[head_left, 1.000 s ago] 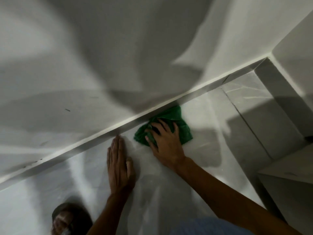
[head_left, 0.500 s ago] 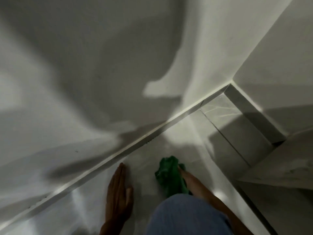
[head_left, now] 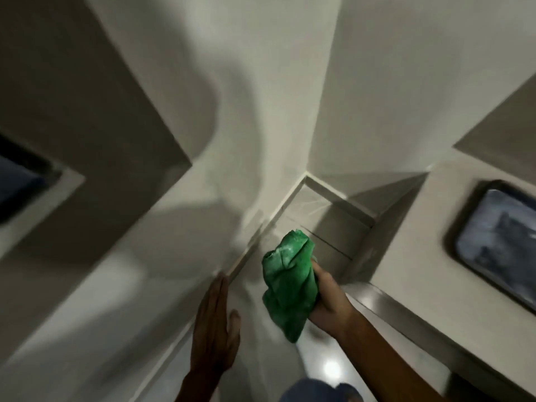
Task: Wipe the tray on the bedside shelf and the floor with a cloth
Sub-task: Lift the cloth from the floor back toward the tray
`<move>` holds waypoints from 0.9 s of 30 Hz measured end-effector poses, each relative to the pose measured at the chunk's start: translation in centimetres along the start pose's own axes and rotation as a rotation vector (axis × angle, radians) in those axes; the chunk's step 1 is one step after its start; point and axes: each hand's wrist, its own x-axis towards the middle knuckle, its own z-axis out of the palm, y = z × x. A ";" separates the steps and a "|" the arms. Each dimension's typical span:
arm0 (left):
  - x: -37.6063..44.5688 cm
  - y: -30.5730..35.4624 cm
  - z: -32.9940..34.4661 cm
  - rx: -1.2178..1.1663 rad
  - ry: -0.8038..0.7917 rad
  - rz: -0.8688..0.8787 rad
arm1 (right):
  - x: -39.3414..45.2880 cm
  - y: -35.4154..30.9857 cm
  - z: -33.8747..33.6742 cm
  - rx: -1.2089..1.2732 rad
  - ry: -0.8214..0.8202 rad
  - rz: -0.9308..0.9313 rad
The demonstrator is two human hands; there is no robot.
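Pale walls (head_left: 261, 82) fill most of the view and meet in a corner above a glossy, light floor (head_left: 322, 369), which shows a bright spot of reflected light low in the frame. On the right a pale bedside shelf (head_left: 420, 256) juts out, its top level with the upper half of the picture. On that shelf lies the tray (head_left: 493, 242), a dark-rimmed rectangle with rounded corners; its inner face looks bluish-grey with smeared, cloudy patches, though blur hides finer detail and its right edge runs out of view.

Near the middle, lifted clear of the floor, is the cloth (head_left: 290, 285): bright green, bunched into a tall crumpled wad with deep folds, and dusted with pale, whitish marks on its upper folds. The right hand (head_left: 330, 303) holds it from the right side, its grip clamped around the wad so the fabric stands up above the fingers and hangs below the palm.

The left hand (head_left: 216, 323) is flat and spread, fingers together and thumb out, beside the skirting where wall meets floor; whether it presses on the wall or hovers cannot be told.
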 end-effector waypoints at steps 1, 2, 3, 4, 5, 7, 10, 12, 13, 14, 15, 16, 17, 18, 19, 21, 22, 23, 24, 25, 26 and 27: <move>0.5 1.8 -1.6 0.007 -0.012 0.013 | -2.2 -1.1 0.7 0.029 0.006 -0.016; 0.9 3.7 -3.1 0.013 -0.019 0.027 | -4.6 -2.2 1.1 0.051 0.021 -0.042; 1.2 5.6 -4.4 0.012 -0.027 0.053 | -6.9 -3.2 1.1 0.062 0.031 -0.064; 1.5 7.3 -5.4 0.005 -0.038 0.076 | -9.0 -4.0 0.9 0.076 0.040 -0.085; 1.9 9.3 -6.2 -0.005 -0.060 0.094 | -11.3 -5.1 0.5 0.100 0.062 -0.115; 2.6 13.7 -7.3 -0.029 -0.098 0.145 | -16.0 -7.7 -0.9 0.175 0.110 -0.173; 3.0 20.5 -7.5 -0.059 -0.132 0.208 | -23.4 -11.5 -3.7 0.227 0.221 -0.286; 3.1 25.0 -6.8 -0.085 -0.157 0.262 | -27.7 -13.9 -5.9 0.180 0.324 -0.373; 3.1 27.0 -6.2 -0.100 -0.175 0.291 | -29.7 -15.1 -6.9 0.132 0.381 -0.416; 3.2 28.9 -5.5 -0.113 -0.197 0.309 | -31.2 -16.2 -7.8 0.085 0.439 -0.455; 3.5 30.6 -4.6 -0.126 -0.218 0.316 | -32.5 -17.4 -8.8 0.046 0.502 -0.487; 3.8 32.1 -3.8 -0.134 -0.241 0.311 | -33.1 -18.3 -9.6 0.019 0.560 -0.517; 4.1 33.4 -2.7 -0.134 -0.260 0.306 | -33.5 -19.2 -10.5 -0.006 0.622 -0.551; 4.5 34.6 -1.7 -0.124 -0.275 0.310 | -33.5 -20.0 -11.5 -0.045 0.682 -0.584; 4.8 35.4 -0.7 -0.113 -0.281 0.331 | -33.2 -20.7 -12.2 -0.099 0.739 -0.610; 5.7 36.6 1.4 -0.088 -0.291 0.388 | -31.9 -21.9 -13.8 -0.181 0.848 -0.653; 6.3 37.0 2.5 -0.065 -0.296 0.424 | -30.9 -22.4 -14.6 -0.223 0.926 -0.669; 6.9 37.2 3.8 -0.038 -0.301 0.463 | -29.7 -22.9 -15.4 -0.313 1.023 -0.663; 7.6 37.4 4.8 -0.003 -0.309 0.499 | -28.5 -23.4 -15.9 -0.446 1.134 -0.635; 8.3 37.3 6.1 0.031 -0.338 0.529 | -27.0 -23.7 -16.4 -0.584 1.232 -0.599; 8.8 37.3 7.2 0.070 -0.348 0.567 | -25.4 -23.8 -16.7 -0.708 1.294 -0.568; 9.4 37.1 8.3 0.097 -0.353 0.608 | -23.8 -23.7 -17.1 -0.817 1.299 -0.546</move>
